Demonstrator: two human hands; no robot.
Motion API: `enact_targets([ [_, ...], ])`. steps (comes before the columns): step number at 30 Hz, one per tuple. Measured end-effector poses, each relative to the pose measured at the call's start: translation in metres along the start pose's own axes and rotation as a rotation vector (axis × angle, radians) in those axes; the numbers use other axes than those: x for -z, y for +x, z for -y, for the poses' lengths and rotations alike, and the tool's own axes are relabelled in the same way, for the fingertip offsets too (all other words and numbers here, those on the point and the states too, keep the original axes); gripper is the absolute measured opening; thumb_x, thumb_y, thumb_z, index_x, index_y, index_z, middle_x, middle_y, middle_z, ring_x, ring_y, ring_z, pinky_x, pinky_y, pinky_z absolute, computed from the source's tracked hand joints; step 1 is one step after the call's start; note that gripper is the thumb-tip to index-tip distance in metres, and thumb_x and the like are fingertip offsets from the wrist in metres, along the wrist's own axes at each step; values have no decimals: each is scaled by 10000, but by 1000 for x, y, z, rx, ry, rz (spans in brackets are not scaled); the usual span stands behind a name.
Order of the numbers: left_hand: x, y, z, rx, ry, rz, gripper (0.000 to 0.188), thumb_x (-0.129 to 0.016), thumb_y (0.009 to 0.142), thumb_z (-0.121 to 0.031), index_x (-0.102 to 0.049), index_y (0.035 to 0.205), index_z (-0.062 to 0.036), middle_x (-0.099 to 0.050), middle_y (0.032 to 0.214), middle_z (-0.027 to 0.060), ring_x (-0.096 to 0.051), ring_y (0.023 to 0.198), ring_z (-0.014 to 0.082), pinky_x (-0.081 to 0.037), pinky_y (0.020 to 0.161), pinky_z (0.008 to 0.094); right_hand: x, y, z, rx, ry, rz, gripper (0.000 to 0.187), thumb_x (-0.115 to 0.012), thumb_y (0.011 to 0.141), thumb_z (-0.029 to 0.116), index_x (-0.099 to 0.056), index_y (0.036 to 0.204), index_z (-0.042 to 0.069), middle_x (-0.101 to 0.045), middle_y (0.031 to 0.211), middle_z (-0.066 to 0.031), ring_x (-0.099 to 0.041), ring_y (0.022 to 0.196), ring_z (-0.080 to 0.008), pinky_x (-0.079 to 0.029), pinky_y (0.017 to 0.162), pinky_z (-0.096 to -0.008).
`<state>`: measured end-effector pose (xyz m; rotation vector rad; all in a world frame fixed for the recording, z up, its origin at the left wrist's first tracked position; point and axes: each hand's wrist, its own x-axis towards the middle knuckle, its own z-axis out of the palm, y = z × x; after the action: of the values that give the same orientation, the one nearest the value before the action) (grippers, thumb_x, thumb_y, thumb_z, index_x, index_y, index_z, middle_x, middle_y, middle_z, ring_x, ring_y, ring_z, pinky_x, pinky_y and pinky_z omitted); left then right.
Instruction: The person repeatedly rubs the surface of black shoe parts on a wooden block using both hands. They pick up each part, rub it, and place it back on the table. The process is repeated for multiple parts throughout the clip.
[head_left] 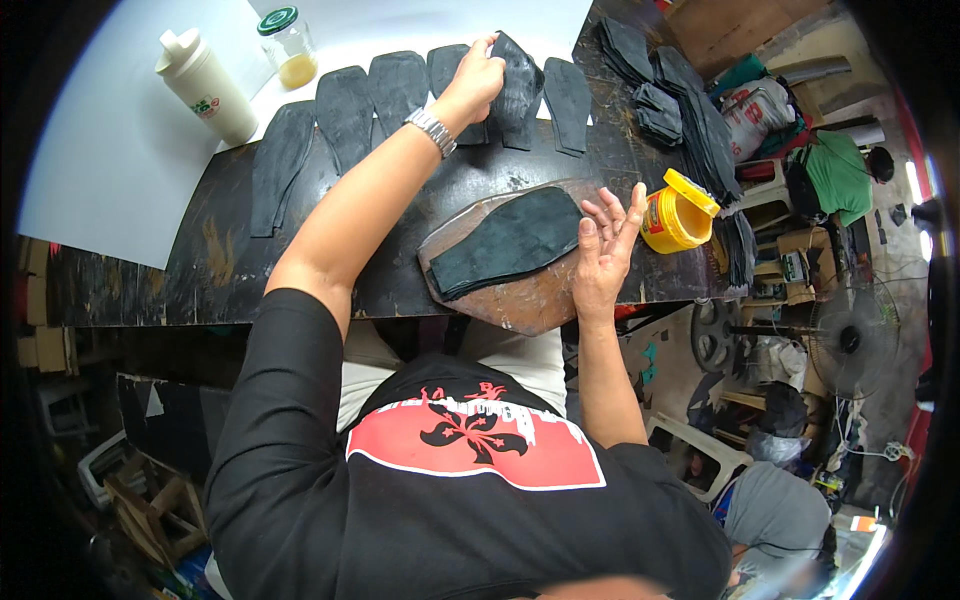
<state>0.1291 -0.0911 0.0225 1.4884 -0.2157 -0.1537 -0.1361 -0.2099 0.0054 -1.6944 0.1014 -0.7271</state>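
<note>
Matt black rubbery pieces (400, 95) on a worn wooden table (240, 250), beside a glossy yellow plastic tub (672, 218)

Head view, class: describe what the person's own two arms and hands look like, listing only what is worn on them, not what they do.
Both forearms are bare. The left hand has a silver metal-link wristwatch on its wrist. A black sleeve covers the left upper arm to about the elbow. The right hand wears no watch, ring or glove that shows; its black sleeve also ends near the elbow.
</note>
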Motion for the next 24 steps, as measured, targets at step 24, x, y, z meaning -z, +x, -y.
enact_targets([
  [24, -13, 6, 13, -172, 771, 48, 547, -632, 964, -308, -502, 1405, -11, -639, 1250, 295, -629, 1163, 437, -495, 1014, 483, -2, 0, 4, 0, -80, 29, 880, -738, 939, 190, -191, 1619, 73, -530, 1361, -204, -576, 1150, -247, -426, 1063, -385],
])
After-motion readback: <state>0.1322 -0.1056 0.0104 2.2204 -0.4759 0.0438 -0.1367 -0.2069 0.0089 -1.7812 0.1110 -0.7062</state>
